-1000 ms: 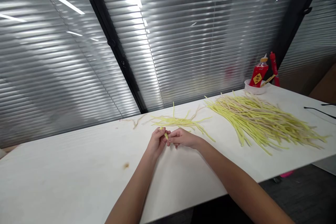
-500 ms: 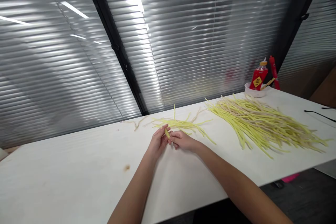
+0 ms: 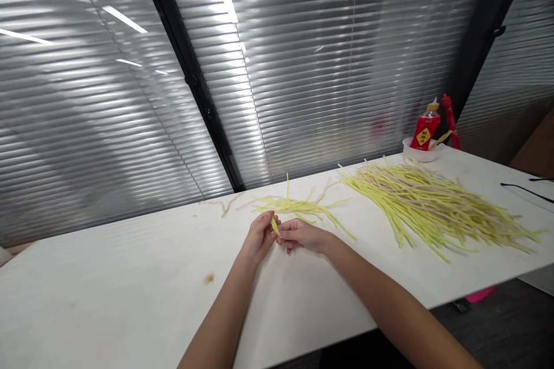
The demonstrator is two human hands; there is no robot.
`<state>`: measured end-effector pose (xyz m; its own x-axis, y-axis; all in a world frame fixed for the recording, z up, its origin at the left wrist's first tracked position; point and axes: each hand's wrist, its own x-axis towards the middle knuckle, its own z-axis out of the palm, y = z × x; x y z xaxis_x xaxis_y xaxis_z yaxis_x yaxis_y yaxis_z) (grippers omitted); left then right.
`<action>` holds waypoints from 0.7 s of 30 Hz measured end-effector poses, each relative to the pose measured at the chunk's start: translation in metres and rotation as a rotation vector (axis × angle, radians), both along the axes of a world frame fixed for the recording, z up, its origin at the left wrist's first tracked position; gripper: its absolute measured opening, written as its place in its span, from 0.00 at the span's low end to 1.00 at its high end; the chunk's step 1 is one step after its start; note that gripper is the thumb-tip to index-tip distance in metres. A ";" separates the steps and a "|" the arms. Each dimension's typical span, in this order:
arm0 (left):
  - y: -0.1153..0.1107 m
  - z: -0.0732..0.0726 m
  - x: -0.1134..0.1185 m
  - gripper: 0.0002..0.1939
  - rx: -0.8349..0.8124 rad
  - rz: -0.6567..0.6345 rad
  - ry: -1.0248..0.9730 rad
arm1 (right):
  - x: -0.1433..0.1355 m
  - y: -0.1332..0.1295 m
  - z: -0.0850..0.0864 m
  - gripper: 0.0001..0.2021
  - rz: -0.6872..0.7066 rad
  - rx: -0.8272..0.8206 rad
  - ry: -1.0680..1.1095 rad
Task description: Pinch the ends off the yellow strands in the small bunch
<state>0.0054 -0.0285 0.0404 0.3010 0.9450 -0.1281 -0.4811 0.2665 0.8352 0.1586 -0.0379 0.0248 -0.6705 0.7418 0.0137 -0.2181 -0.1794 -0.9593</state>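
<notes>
Yellow strip (image 3: pixel 274 225), short and thin, sits pinched between both hands over the white table (image 3: pixel 130 300), just in front of the small yellow pile (image 3: pixel 298 206). Left hand (image 3: pixel 258 237) is curled closed, thumb and fingertips gripping the strip's lower part. Right hand (image 3: pixel 303 234) is closed too, fingertips meeting the left at the strip; it probably nips the same piece, but the contact is too small to tell for sure. Strip tip pokes up between the two thumbs.

To do this well: keep the pinch at the fingertips, hands close together and low over the table, work the strip gently since it looks soft and thin, likely to bend or tear.

Beyond the small yellow pile: a few loose beige strands (image 3: pixel 223 204) lie to its left near the table's back edge. Right of it, well apart, the big heap (image 3: pixel 433 202) of yellow and beige strips fans out. Past that heap, a white bowl (image 3: pixel 419 151) holds a red bottle (image 3: pixel 426 126). A black cable (image 3: pixel 526 191) lies at far right. Window blinds (image 3: pixel 303 69) run behind the table. Nothing blocks the hands; the table around them is bare except a small brown stain (image 3: pixel 208 278) to the left.
</notes>
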 end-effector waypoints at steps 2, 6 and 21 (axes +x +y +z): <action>-0.001 0.000 0.000 0.18 0.002 0.010 0.016 | 0.000 0.000 0.001 0.15 -0.018 0.022 -0.019; 0.001 0.000 0.001 0.17 0.008 0.059 0.045 | -0.001 0.001 0.000 0.14 -0.063 0.094 -0.058; 0.009 -0.013 0.000 0.17 0.045 0.178 0.145 | -0.006 -0.004 -0.007 0.11 -0.425 0.785 -0.676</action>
<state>0.0052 -0.0200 0.0277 0.1104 0.9873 -0.1139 -0.3916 0.1485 0.9081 0.1526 -0.0422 0.0178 -0.4117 0.8579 0.3076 0.4911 0.4931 -0.7181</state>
